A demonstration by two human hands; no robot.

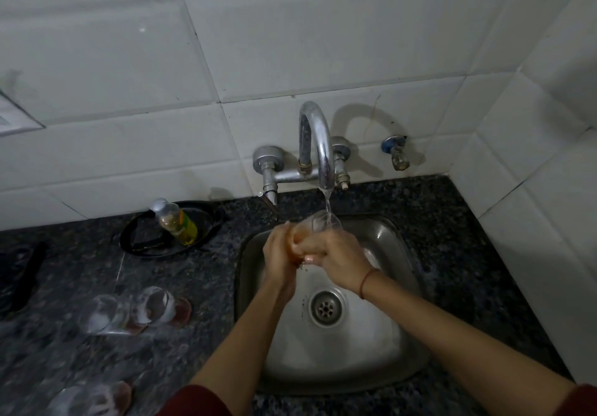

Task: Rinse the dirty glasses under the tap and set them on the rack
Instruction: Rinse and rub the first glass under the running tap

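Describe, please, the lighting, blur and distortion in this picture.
Head view: dim, with the tap casting a curved shadow on the wall tiles. Head view: wide-angle bending bows the tile joints near the edges. Head view: the counter glasses look smeared, the held glass sharper.

Dim and murky throughout, lit from the front left, casting the curved shadow of the tap (318, 144) rightward onto the wall tiles (129, 60) and leaving a dull sheen on the sink (381, 344). Bows the tile lines and the wall corner toward the edges under wide-angle distortion, falling darkest over the speckled counter (200, 273) at far left. Smears the glasses (158, 305) on the counter out of focus and softens the left hand (281, 254), right hand (342, 260) and the glass (318, 225) in their grip.
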